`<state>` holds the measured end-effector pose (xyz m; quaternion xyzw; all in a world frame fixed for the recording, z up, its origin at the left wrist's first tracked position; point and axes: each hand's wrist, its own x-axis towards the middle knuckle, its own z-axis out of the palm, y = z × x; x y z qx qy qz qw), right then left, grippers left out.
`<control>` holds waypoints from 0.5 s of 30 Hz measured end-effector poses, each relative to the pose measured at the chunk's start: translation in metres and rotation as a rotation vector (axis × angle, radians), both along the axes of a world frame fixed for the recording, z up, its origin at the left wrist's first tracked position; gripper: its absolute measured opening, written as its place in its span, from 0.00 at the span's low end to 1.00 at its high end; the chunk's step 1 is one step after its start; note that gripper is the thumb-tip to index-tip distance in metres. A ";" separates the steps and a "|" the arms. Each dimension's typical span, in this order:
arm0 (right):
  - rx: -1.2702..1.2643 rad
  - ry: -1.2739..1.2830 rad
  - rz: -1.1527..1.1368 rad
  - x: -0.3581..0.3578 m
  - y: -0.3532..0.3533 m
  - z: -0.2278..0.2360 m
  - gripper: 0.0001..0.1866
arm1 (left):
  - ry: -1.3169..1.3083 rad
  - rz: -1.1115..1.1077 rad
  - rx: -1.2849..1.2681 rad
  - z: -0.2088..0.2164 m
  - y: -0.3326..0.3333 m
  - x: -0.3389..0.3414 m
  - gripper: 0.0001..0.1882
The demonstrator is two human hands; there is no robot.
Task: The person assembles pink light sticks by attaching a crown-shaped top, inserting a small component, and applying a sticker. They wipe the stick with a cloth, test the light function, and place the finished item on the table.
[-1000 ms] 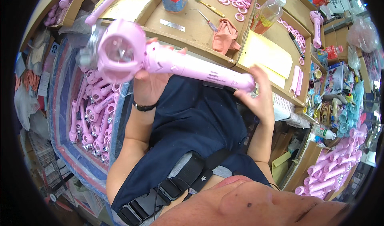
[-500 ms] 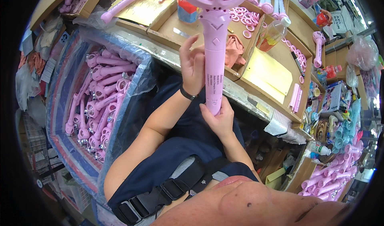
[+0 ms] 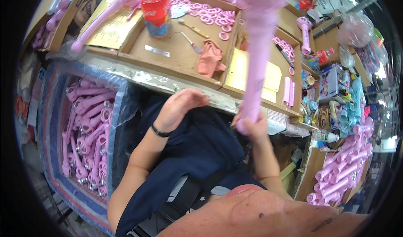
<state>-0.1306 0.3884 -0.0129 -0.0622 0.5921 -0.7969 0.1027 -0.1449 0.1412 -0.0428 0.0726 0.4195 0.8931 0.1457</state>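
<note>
My right hand (image 3: 257,127) grips the lower end of a long pink toy wand (image 3: 257,56), smeared by motion. It stands roughly upright in front of the bench, and its wide head runs past the top of the view. My left hand (image 3: 178,107), with a black band on the wrist, is open and holds nothing. Its fingers stretch rightward, close to the bench edge (image 3: 142,76). Another pink wand (image 3: 105,16) lies slanted over a yellow sheet (image 3: 105,31) at the back left.
To my left stands a blue-striped bag (image 3: 119,123) full of pink wands. Shallow cardboard trays (image 3: 184,71) on the bench hold pink rings (image 3: 216,16), a cut red bottle (image 3: 156,10), an orange cloth (image 3: 210,58) and a brush (image 3: 193,28). Pink tubes (image 3: 340,170) are stacked at right.
The wand has moved right in my right hand. My left hand has come away from its shaft and dropped lower left. The view has shifted, showing more of the trays.
</note>
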 end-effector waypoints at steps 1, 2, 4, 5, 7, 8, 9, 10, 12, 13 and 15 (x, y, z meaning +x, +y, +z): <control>0.076 0.045 -0.055 -0.022 0.018 0.011 0.30 | -0.061 0.023 -0.059 -0.004 -0.006 0.004 0.17; 0.180 0.102 -0.141 -0.045 0.038 0.025 0.30 | -0.137 0.064 -0.146 -0.009 -0.012 0.008 0.16; 0.263 0.117 -0.219 -0.105 0.075 0.049 0.27 | -0.217 0.066 -0.213 -0.020 -0.017 0.018 0.15; 0.262 0.051 -0.263 -0.141 0.090 0.059 0.25 | -0.230 0.058 -0.257 -0.025 -0.019 0.023 0.15; 0.370 -0.049 -0.413 -0.204 0.110 0.065 0.24 | -0.250 0.049 -0.334 -0.034 -0.018 0.033 0.14; 0.382 -0.042 -0.423 -0.230 0.117 0.063 0.21 | -0.240 0.036 -0.342 -0.036 -0.017 0.038 0.14; 0.424 -0.135 -0.475 -0.252 0.123 0.057 0.20 | -0.219 0.033 -0.353 -0.038 -0.016 0.042 0.14; 0.508 -0.186 -0.493 -0.270 0.131 0.051 0.19 | -0.177 0.036 -0.356 -0.038 -0.014 0.044 0.13; 0.439 -0.198 -0.490 -0.298 0.140 0.023 0.18 | -0.163 0.048 -0.381 -0.035 -0.008 0.046 0.12; 0.394 -0.184 -0.501 -0.314 0.141 0.008 0.18 | -0.145 0.031 -0.452 -0.031 -0.007 0.045 0.12; 0.390 -0.199 -0.536 -0.343 0.152 -0.016 0.17 | -0.109 -0.005 -0.614 -0.021 -0.003 0.040 0.11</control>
